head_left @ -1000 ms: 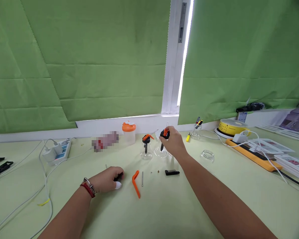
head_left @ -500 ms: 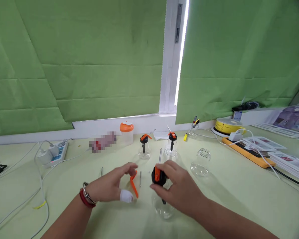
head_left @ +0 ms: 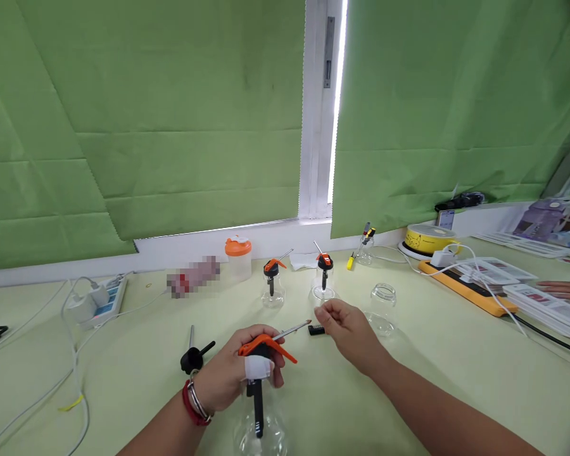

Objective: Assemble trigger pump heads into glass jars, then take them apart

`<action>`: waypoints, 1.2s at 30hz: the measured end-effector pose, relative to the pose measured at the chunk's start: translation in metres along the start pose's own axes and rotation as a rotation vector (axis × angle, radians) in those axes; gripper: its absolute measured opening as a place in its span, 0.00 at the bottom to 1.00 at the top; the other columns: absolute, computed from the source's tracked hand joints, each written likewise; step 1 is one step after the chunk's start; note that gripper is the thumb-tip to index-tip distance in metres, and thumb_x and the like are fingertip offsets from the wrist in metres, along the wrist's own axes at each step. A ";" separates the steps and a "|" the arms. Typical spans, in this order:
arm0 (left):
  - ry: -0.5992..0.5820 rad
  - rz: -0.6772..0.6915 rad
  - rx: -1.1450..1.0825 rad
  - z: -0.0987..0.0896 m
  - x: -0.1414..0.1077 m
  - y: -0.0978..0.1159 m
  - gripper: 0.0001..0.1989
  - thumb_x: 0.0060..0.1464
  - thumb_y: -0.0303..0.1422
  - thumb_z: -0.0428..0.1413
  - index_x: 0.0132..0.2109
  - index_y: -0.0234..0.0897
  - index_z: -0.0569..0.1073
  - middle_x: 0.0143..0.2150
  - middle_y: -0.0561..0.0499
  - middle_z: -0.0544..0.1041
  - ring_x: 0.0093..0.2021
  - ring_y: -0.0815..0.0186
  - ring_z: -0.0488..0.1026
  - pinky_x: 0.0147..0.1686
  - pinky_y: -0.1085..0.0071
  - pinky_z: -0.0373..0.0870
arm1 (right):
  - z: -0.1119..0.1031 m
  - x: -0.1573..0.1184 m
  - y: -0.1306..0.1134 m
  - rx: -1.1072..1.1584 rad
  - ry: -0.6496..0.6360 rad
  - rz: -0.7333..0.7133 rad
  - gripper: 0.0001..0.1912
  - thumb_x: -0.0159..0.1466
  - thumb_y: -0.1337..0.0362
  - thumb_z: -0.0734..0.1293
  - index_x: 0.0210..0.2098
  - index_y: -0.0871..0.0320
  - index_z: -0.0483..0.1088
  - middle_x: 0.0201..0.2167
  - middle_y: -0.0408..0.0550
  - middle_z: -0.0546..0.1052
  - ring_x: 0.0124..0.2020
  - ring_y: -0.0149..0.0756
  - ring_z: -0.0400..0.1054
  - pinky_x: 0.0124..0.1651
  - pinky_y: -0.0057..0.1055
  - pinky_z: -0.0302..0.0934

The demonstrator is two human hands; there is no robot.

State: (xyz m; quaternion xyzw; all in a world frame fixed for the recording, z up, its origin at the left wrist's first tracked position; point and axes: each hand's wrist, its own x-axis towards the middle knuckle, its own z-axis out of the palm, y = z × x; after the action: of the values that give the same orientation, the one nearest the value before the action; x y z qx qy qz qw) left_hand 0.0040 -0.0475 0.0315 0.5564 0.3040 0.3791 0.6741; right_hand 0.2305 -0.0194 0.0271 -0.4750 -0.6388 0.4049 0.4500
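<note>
My left hand (head_left: 235,370) is wrapped round the black and orange spray head (head_left: 262,347) of a clear bottle (head_left: 261,434). A thin metal rod (head_left: 292,330) points up and right from that head. To its right is my right hand (head_left: 346,326), fingers pinched together near the rod's tip; what they hold, if anything, is too small to tell. Below those fingers lies a small black part (head_left: 316,330). Left of my left hand rests a black piece with a stem (head_left: 192,359), beside a metal rod (head_left: 192,335).
Two bottles with similar heads (head_left: 272,268) (head_left: 324,261) stand behind. An open clear jar (head_left: 384,304) is at the right. Further right lie an orange power strip (head_left: 468,288) and a person's hand (head_left: 565,289). An orange-lidded cup (head_left: 239,258) stands at the back.
The bottle and its head have moved left and nearer, from my right hand into my left. The orange lever is now on the head. The view has shifted, showing the black pieces.
</note>
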 end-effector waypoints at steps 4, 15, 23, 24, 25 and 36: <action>-0.062 -0.045 -0.221 0.000 0.003 -0.010 0.15 0.44 0.27 0.55 0.43 0.34 0.70 0.32 0.45 0.76 0.28 0.57 0.75 0.34 0.61 0.67 | 0.005 0.007 0.015 0.249 -0.248 0.254 0.25 0.59 0.43 0.58 0.22 0.58 0.63 0.13 0.37 0.59 0.16 0.25 0.48 0.20 0.25 0.42; 0.226 -0.136 -0.425 0.006 -0.008 -0.028 0.08 0.52 0.30 0.54 0.41 0.36 0.71 0.29 0.49 0.74 0.26 0.65 0.72 0.35 0.58 0.71 | 0.017 0.006 0.034 0.273 -0.339 0.228 0.19 0.53 0.48 0.67 0.29 0.59 0.67 0.18 0.39 0.67 0.16 0.24 0.56 0.20 0.24 0.51; 0.347 -0.155 -0.380 0.009 -0.010 -0.042 0.08 0.50 0.33 0.57 0.38 0.35 0.72 0.27 0.49 0.73 0.24 0.65 0.72 0.30 0.64 0.70 | 0.029 0.005 0.052 0.298 -0.410 0.335 0.18 0.51 0.52 0.69 0.31 0.59 0.64 0.20 0.37 0.68 0.16 0.22 0.56 0.18 0.21 0.51; 0.357 -0.157 -0.367 0.009 -0.010 -0.043 0.08 0.50 0.33 0.57 0.38 0.35 0.72 0.27 0.49 0.74 0.23 0.65 0.72 0.29 0.65 0.70 | 0.029 0.005 0.054 0.271 -0.410 0.360 0.18 0.53 0.51 0.67 0.30 0.59 0.64 0.19 0.38 0.68 0.15 0.22 0.55 0.16 0.21 0.50; 0.365 -0.160 -0.358 0.008 -0.009 -0.043 0.09 0.50 0.33 0.57 0.38 0.34 0.72 0.27 0.49 0.74 0.23 0.65 0.72 0.29 0.66 0.70 | 0.030 0.005 0.054 0.249 -0.406 0.379 0.18 0.55 0.50 0.65 0.29 0.59 0.63 0.18 0.38 0.68 0.13 0.21 0.54 0.15 0.21 0.48; 0.364 -0.156 -0.348 -0.005 -0.006 -0.048 0.08 0.52 0.32 0.56 0.39 0.33 0.72 0.27 0.47 0.75 0.24 0.64 0.73 0.29 0.65 0.69 | 0.030 0.007 0.061 0.379 -0.382 0.341 0.15 0.54 0.54 0.68 0.32 0.60 0.65 0.19 0.37 0.67 0.15 0.21 0.56 0.16 0.19 0.49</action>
State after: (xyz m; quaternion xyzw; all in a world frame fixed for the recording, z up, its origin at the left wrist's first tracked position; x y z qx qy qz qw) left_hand 0.0052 -0.0541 -0.0164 0.3293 0.3926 0.4665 0.7210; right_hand 0.2152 -0.0020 -0.0374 -0.3982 -0.5363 0.6681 0.3279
